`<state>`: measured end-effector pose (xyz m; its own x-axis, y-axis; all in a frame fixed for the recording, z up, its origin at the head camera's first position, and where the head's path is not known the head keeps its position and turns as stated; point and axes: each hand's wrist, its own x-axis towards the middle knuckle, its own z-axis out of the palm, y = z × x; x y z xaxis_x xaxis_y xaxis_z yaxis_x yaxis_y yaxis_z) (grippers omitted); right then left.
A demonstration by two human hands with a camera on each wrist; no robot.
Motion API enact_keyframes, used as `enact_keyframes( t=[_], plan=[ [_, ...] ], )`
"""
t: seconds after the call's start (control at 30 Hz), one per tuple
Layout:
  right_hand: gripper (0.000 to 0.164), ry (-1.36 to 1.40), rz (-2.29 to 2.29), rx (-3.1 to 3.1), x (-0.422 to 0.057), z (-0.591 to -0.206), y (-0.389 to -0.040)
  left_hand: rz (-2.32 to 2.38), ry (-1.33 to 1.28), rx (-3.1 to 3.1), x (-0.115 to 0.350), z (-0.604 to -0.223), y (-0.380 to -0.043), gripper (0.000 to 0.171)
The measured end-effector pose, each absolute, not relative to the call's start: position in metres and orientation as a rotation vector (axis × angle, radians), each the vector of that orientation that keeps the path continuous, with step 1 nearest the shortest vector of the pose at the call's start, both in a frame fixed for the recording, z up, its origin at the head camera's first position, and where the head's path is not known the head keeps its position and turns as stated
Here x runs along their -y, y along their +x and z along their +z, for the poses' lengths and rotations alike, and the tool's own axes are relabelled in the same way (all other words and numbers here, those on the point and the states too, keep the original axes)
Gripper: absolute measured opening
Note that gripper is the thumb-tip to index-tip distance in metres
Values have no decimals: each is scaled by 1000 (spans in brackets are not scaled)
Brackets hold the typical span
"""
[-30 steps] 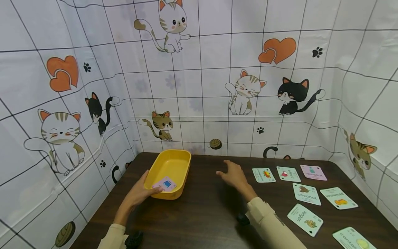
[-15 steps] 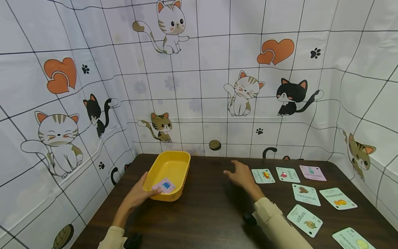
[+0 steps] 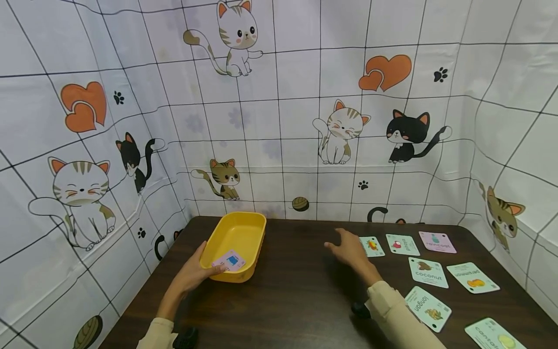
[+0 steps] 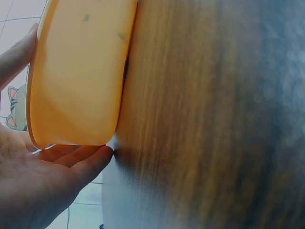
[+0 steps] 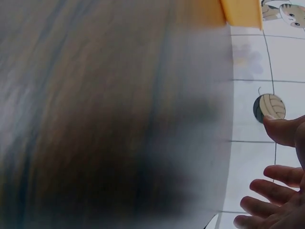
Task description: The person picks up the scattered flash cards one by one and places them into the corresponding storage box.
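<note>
Cloth [image 3: 301, 121] with cats and hearts is hanging behind the dark surface [image 3: 287, 305]. On the left part of the surface, the yellow tub [image 3: 239, 233] is sitting. The left hand [image 3: 194, 267] is gripping it, its thumb going over the rim and its fingers holding the outside. The right hand [image 3: 350, 253] is hanging well apart from the left one, its fingers staying loose and holding nothing.

The person seems to be doing the reaching part, going for a card. The next move is probably calling for the right fingers to pinch one card by its edge, with the left hand steadying the tub.

Seven cards are lying on the right part of the surface. The nearest one, a fruit card [image 3: 373, 247], is peeking out from behind the right hand; I cannot tell if they are touching. Farther right, the raincoat card [image 3: 437, 242] and the coconut card [image 3: 428, 273] are lying flat. The longan card [image 3: 429, 309] is lying just beside the right sleeve [image 3: 398, 315]. Inside the tub, a little purple card [image 3: 231, 261] is lying right by the left thumb.
</note>
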<state>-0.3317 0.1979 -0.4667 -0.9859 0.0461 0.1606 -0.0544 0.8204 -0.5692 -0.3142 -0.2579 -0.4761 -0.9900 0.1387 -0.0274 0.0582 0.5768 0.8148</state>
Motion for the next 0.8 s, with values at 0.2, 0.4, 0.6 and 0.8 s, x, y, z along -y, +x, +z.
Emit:
enact_keyframes(
  t=[0.2, 0.4, 0.6, 0.8],
  plan=[
    [67, -17, 870, 2858, -211, -468, -329, 1412, 193, -2710, 259, -477, -314, 120],
    [67, -18, 847, 2870, -223, -467, -324, 1408, 185, -2711, 260, -477, -314, 121],
    [67, -62, 813, 2883, -235, -469, -323, 1381, 168, -2720, 260, -478, -314, 123],
    [68, -141, 816, 2922, -247, -468, -322, 1377, 164, -2728, 259, -477, -313, 123]
  ],
)
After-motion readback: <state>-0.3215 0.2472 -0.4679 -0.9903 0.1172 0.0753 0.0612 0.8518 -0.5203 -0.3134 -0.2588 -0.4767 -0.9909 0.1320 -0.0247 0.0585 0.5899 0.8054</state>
